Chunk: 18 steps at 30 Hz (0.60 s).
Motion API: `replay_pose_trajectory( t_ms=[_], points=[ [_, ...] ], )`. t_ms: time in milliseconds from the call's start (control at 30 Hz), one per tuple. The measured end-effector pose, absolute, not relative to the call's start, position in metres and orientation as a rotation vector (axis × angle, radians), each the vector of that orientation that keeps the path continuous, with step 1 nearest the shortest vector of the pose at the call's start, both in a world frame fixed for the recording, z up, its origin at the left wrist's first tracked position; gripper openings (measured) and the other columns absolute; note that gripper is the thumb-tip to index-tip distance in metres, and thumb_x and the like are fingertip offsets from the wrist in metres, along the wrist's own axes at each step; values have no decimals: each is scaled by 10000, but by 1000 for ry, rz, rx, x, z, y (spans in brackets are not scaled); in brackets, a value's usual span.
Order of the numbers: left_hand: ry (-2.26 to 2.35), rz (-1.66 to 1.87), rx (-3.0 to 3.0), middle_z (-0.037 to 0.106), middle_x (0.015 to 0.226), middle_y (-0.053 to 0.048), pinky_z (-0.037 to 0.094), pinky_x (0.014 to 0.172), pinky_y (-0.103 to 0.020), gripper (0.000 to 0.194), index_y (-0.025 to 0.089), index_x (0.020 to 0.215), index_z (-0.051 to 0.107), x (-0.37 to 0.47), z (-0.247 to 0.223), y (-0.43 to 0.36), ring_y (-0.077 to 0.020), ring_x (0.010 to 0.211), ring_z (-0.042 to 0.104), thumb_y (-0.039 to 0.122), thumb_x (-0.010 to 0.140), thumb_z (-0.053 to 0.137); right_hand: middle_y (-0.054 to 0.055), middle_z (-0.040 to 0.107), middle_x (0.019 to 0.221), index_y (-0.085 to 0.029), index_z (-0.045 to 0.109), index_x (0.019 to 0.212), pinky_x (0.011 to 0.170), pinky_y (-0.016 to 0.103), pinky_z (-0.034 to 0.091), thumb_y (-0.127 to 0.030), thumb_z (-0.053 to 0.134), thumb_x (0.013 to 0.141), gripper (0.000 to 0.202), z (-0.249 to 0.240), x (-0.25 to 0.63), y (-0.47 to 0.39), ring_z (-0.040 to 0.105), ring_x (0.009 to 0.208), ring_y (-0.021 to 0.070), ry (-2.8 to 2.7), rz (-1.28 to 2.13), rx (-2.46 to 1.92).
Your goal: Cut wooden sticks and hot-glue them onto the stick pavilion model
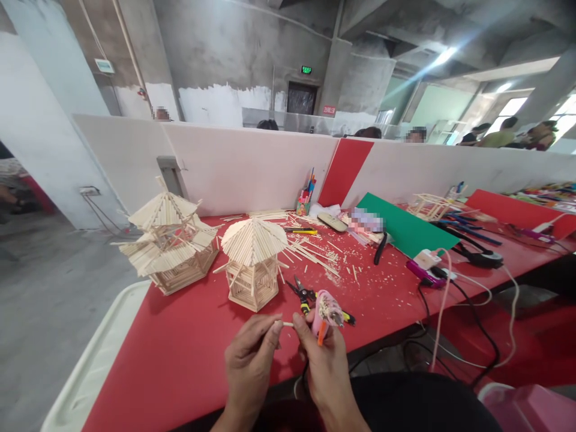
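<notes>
My left hand (252, 354) pinches one end of a short wooden stick (288, 324) between thumb and fingertips. At the stick's other end is the thumb of my right hand (324, 360), whose fingers are wrapped round a pink glue gun (324, 309) with an orange trigger. Bits of pale material cling to the glue gun near its metal nozzle. Just beyond my hands stands a small wooden-stick pavilion (254, 264) with a pointed roof. Yellow-and-black pliers (302, 294) lie on the table, partly hidden behind the glue gun.
A larger two-tiered stick pavilion (171, 240) stands at the left of the red table (180, 348). Loose sticks (315, 255) and scraps lie behind. A pen cup (304, 204), a green board (400, 225) and a power strip (425, 273) with trailing cables are farther back and right.
</notes>
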<state>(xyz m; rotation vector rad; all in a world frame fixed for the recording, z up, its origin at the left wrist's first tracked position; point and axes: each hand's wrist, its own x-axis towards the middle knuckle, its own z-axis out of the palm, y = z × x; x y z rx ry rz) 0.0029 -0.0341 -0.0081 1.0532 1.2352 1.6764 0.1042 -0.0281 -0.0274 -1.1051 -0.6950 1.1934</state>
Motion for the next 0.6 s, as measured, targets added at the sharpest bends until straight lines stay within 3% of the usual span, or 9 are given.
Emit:
replay_pose_trajectory(
  t_ms=[200, 367, 500, 600],
  points=[
    [1147, 1579, 895, 674, 774, -40, 402, 448, -199, 167, 207, 714, 767, 10, -21, -31, -82, 481, 460, 347, 623, 782, -104, 437, 524, -200, 477, 764, 413, 183, 302, -483, 762, 616, 429, -29, 92, -30, 353, 422, 48, -556, 1322, -1048],
    [1099, 1527, 702, 642, 625, -19, 386, 437, -156, 327, 175, 779, 750, 8, -22, -26, -80, 502, 487, 426, 576, 804, -80, 487, 577, -180, 552, 814, 419, 185, 316, -486, 755, 602, 424, -20, 122, -25, 382, 452, 57, -799, 1374, -1150],
    [1117, 1488, 651, 649, 636, -17, 375, 406, -145, 425, 174, 830, 746, 3, -17, -22, -80, 501, 515, 458, 523, 821, -47, 540, 672, -176, 578, 976, 459, 217, 352, -523, 633, 675, 462, -21, 184, -8, 412, 497, 85, -988, 993, -1387],
    [1076, 1429, 690, 627, 590, 7, 341, 366, -147, 451, 173, 879, 732, 7, -18, -21, -63, 428, 484, 454, 536, 814, -33, 507, 615, -167, 573, 857, 507, 239, 388, -508, 482, 733, 374, -26, 221, 1, 459, 544, 125, -1152, 547, -1736]
  ],
)
